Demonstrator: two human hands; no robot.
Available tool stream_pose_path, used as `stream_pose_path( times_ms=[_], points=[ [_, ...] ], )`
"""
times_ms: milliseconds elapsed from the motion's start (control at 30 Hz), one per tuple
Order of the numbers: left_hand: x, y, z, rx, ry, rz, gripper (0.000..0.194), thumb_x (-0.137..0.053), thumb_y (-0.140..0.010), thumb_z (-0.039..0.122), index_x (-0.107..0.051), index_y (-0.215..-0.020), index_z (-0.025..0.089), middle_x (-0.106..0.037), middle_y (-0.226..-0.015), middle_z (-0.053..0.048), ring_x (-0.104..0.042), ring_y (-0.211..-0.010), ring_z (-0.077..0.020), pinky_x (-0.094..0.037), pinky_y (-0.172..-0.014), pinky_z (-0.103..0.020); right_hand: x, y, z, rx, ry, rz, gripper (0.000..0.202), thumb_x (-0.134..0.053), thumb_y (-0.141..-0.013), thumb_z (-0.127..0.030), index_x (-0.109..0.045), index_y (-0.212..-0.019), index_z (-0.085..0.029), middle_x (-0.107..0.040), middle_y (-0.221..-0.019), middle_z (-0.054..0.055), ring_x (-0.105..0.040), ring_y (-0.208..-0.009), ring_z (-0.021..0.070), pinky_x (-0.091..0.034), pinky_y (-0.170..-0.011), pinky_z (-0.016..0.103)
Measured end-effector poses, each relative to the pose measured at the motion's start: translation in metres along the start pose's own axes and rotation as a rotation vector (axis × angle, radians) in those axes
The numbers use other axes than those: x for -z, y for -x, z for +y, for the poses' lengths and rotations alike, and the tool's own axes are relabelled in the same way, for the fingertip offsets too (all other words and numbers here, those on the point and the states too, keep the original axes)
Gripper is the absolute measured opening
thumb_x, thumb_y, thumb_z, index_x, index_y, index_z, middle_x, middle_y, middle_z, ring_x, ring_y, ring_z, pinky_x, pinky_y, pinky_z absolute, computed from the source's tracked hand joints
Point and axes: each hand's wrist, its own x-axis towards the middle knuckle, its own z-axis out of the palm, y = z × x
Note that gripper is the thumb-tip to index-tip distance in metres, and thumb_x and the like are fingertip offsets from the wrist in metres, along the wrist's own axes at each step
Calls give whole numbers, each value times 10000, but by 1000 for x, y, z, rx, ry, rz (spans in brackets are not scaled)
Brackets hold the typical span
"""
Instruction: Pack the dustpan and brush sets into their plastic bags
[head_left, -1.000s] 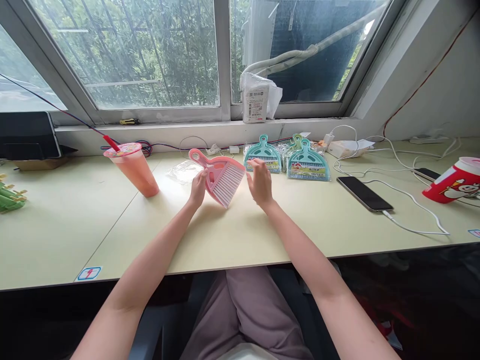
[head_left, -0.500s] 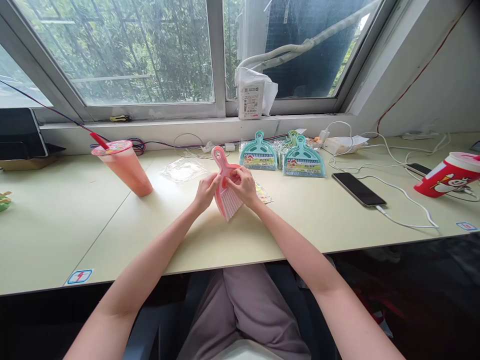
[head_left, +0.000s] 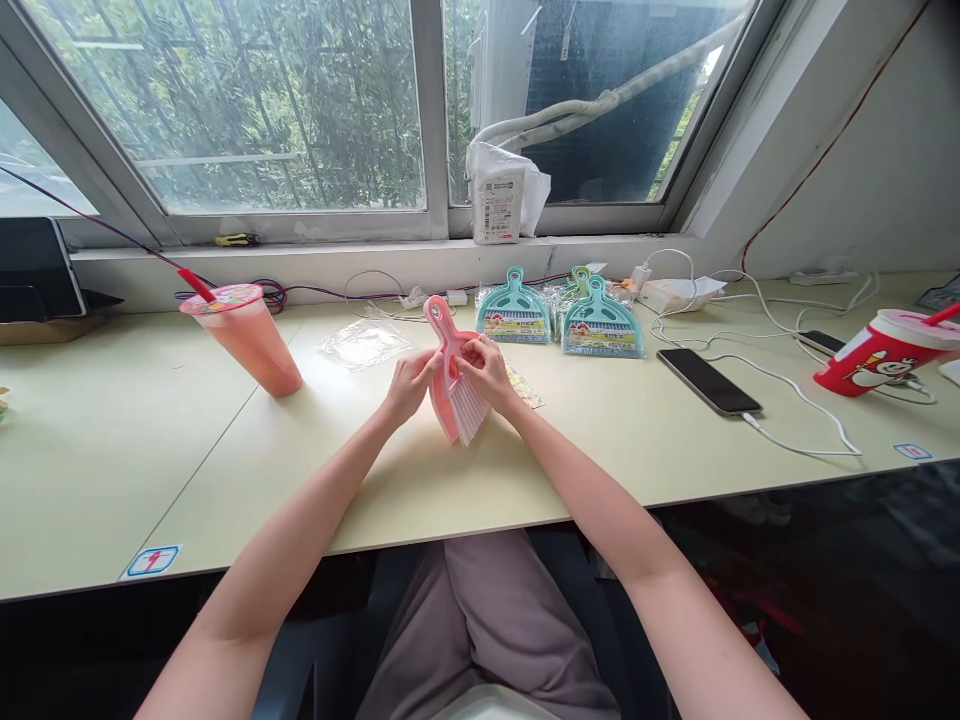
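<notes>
On the far left, a pink-filled drink cup (head_left: 251, 345) with a red straw leans on the pale table (head_left: 300, 490); to its right lies a crumpled clear plastic wrapper (head_left: 364, 342), flattened and seemingly with nothing inside; next comes the left hand (head_left: 412, 383), its thumb and fingers pinching the left side of the pink dustpan (head_left: 442, 405), which is held tilted in front of the person, handle up; against the pan's face sits the pink hand brush (head_left: 471, 412), white bristles pointing down; the right hand (head_left: 485, 372) has its fingers bent and closed on the brush's body. Unwrapping of this pair looks done, judging by its bare plastic; parting brush from pan looks barely begun, since the two overlap; a printed card (head_left: 525, 388) lies just behind the right hand; farther right, two teal dustpan sets (head_left: 514, 312) (head_left: 602, 325) appear packaged and untouched, a green dustpan set (head_left: 580, 283) partly hidden between them; then a charging smartphone (head_left: 709, 381) and a red paper cup (head_left: 877, 360).
</notes>
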Motion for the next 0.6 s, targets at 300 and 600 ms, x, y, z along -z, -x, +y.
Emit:
stream_pose_path(
  times_ms=[300,600],
  points=[
    [-1,0,1,-33,-56,4,470,-403,-941,483,-563,-651,149,-534,-619,-4,-420,-591,-115,-307,-569,-244,3,-3,0,-12,-49,-31,280,-621,-804,-467,-531,-716,-217,-489,-806,4,-494,-827,179,-406,-755,306],
    [3,1,-6,4,-122,161,359,-478,-889,422,-694,-863,136,-677,-728,-46,-606,-696,-164,-447,-659,-249,-4,8,-13,-2,273,81,258,-643,-849,-469,-643,-836,-211,-653,-911,49,-585,-880,194,-449,-792,315]
  ],
)
